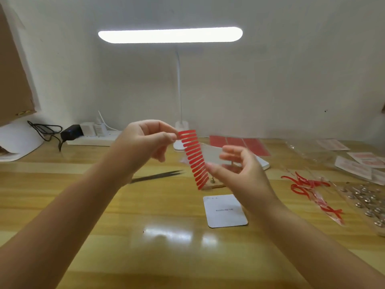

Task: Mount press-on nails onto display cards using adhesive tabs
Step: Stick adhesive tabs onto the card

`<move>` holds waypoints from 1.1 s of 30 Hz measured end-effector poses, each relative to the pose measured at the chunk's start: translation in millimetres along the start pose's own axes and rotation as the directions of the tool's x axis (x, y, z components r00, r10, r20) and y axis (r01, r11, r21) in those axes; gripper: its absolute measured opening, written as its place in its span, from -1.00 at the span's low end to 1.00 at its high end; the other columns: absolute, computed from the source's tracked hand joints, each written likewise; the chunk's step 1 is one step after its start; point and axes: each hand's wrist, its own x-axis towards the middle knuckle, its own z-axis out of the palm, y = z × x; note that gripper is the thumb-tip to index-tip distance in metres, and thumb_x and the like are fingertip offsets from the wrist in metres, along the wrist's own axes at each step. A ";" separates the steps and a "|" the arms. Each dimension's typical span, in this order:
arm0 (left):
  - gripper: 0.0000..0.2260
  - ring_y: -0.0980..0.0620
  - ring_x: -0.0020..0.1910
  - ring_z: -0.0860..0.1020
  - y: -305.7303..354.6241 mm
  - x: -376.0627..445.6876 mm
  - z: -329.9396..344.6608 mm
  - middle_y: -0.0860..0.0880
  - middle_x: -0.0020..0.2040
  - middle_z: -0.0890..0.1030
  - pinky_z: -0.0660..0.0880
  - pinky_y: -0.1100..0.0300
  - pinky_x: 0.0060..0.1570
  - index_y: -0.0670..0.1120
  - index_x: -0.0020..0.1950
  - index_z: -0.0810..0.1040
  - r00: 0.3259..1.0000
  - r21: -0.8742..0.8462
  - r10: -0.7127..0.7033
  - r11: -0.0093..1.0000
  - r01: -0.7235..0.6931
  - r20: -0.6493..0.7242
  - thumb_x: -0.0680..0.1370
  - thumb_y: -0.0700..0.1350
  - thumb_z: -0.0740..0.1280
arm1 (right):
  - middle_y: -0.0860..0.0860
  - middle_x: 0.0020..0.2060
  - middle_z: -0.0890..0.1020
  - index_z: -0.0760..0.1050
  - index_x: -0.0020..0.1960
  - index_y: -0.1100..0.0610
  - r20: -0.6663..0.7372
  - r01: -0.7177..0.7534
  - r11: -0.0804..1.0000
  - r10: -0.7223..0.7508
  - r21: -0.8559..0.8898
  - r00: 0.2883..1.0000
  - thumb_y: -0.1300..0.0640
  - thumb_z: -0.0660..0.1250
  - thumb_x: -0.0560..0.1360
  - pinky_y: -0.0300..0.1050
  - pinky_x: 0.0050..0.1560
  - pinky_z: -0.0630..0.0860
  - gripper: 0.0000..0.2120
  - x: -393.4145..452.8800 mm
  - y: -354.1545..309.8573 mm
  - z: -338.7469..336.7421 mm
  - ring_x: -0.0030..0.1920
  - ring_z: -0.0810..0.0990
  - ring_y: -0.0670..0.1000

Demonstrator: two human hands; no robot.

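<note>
A red comb-like strip of adhesive tabs [194, 159] hangs in the air above the wooden table [104, 205]. My left hand [143, 142] pinches its top end between thumb and forefinger. My right hand [237, 170] is beside the strip's lower part, thumb tip at the strip's edge, fingers spread and blurred; a clear film seems to lie between them. A white display card [226, 211] lies flat on the table below the hands. Red peeled scraps [308, 188] lie to the right.
Dark tweezers [158, 177] lie left of centre. A desk lamp [180, 130] stands at the back, with red tab sheets [239, 142] beside it. A power strip with a black adapter [73, 132] sits back left. Plastic bags with nails [366, 201] and packets [354, 163] crowd the right.
</note>
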 end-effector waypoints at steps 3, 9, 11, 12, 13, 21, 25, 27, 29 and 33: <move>-0.92 0.15 -0.51 0.38 3.6 -5.7 11.3 0.05 -0.43 0.55 0.35 0.36 -0.51 -0.07 -0.15 0.66 0.998 0.068 0.066 0.995 -0.067 0.013 0.50 -0.19 0.39 | -0.06 -0.05 0.59 0.53 0.09 0.00 -0.138 0.310 0.910 -0.357 -0.274 0.924 0.00 0.45 0.45 -0.37 -0.16 0.49 -0.75 -3.0 -15.3 -7.8 -0.08 0.57 -0.13; -0.93 0.23 -0.56 0.40 10.8 -20.1 29.1 0.15 -0.49 0.53 0.30 0.47 -0.52 -0.01 -0.11 0.69 0.980 0.043 0.176 0.983 -0.181 0.095 0.49 -0.15 0.41 | -0.04 -0.17 0.67 0.67 0.01 0.06 -0.020 0.400 0.891 -0.414 -0.213 0.910 0.02 0.44 0.46 -0.32 -0.19 0.55 -0.83 -12.5 -34.3 -5.6 -0.18 0.66 -0.15; -0.94 0.22 -0.57 0.35 11.0 -22.8 33.6 0.14 -0.52 0.51 0.29 0.42 -0.55 0.04 -0.13 0.69 0.974 0.050 0.205 0.976 -0.210 0.094 0.48 -0.10 0.43 | -0.06 -0.16 0.68 0.68 0.02 0.08 -0.013 0.399 0.884 -0.415 -0.244 0.910 0.03 0.44 0.46 -0.29 -0.13 0.57 -0.81 -13.8 -33.2 -3.4 -0.15 0.65 -0.15; -0.95 0.21 -0.57 0.35 10.9 -23.4 35.2 0.15 -0.50 0.53 0.29 0.41 -0.55 0.05 -0.13 0.69 0.973 0.062 0.213 0.974 -0.219 0.088 0.48 -0.09 0.43 | -0.07 -0.17 0.69 0.68 0.03 0.09 -0.017 0.400 0.883 -0.416 -0.247 0.909 0.04 0.45 0.46 -0.28 -0.12 0.57 -0.81 -13.8 -32.6 -3.1 -0.15 0.66 -0.15; -0.96 0.21 -0.56 0.35 10.5 -23.6 36.3 0.15 -0.48 0.55 0.30 0.40 -0.54 0.05 -0.13 0.69 0.973 0.074 0.217 0.972 -0.223 0.083 0.47 -0.07 0.43 | -0.08 -0.19 0.70 0.68 0.03 0.09 -0.025 0.403 0.883 -0.420 -0.241 0.907 0.06 0.46 0.46 -0.29 -0.12 0.58 -0.82 -13.5 -32.2 -3.4 -0.16 0.66 -0.16; -0.92 0.13 -0.52 0.28 5.0 -22.3 39.4 0.13 -0.54 0.45 0.27 0.21 -0.47 0.10 -0.09 0.71 0.971 0.121 0.228 0.964 -0.235 0.072 0.49 -0.06 0.43 | -0.20 -0.36 0.65 0.69 -0.09 0.06 -0.034 0.479 0.821 -0.513 -0.309 0.858 0.21 0.42 0.49 -0.37 -0.33 0.55 -0.91 -14.8 -28.9 -2.1 -0.36 0.64 -0.20; -0.91 0.14 -0.52 0.28 1.8 -20.4 39.4 0.13 -0.54 0.44 0.29 0.25 -0.46 0.11 -0.10 0.71 0.972 0.130 0.223 0.964 -0.230 0.068 0.49 -0.08 0.44 | -0.19 -0.38 0.64 0.67 -0.15 0.06 -0.031 0.464 0.823 -0.500 -0.329 0.865 0.20 0.41 0.49 -0.40 -0.31 0.52 -0.90 -10.7 -26.5 -3.8 -0.32 0.63 -0.21; -0.91 0.18 -0.52 0.29 1.1 -20.2 39.7 0.14 -0.53 0.47 0.30 0.31 -0.48 0.10 -0.11 0.71 0.971 0.144 0.224 0.962 -0.234 0.079 0.49 -0.09 0.44 | -0.19 -0.39 0.63 0.66 -0.18 0.08 -0.026 0.448 0.835 -0.480 -0.320 0.877 0.21 0.40 0.49 -0.41 -0.32 0.49 -0.90 -8.6 -24.5 -4.0 -0.33 0.62 -0.22; -0.91 0.19 -0.51 0.32 1.5 -19.3 38.1 0.16 -0.50 0.53 0.31 0.35 -0.47 0.08 -0.11 0.71 0.974 0.148 0.209 0.964 -0.220 0.088 0.49 -0.10 0.43 | -0.19 -0.44 0.61 0.63 -0.21 0.08 -0.027 0.425 0.857 -0.452 -0.293 0.892 0.21 0.40 0.49 -0.44 -0.35 0.43 -0.88 -6.2 -22.4 -5.0 -0.36 0.59 -0.24; -0.92 0.26 -0.48 0.47 3.6 -9.8 21.5 0.08 -0.31 0.68 0.37 0.45 -0.46 0.01 -0.14 0.70 0.991 0.109 0.114 0.987 -0.121 0.064 0.48 -0.15 0.42 | -0.01 -0.32 0.69 0.59 -0.20 0.09 -0.082 0.324 0.933 -0.339 -0.156 0.937 0.17 0.37 0.51 -0.21 -0.30 0.58 -0.88 2.8 -20.0 -14.1 -0.30 0.67 -0.06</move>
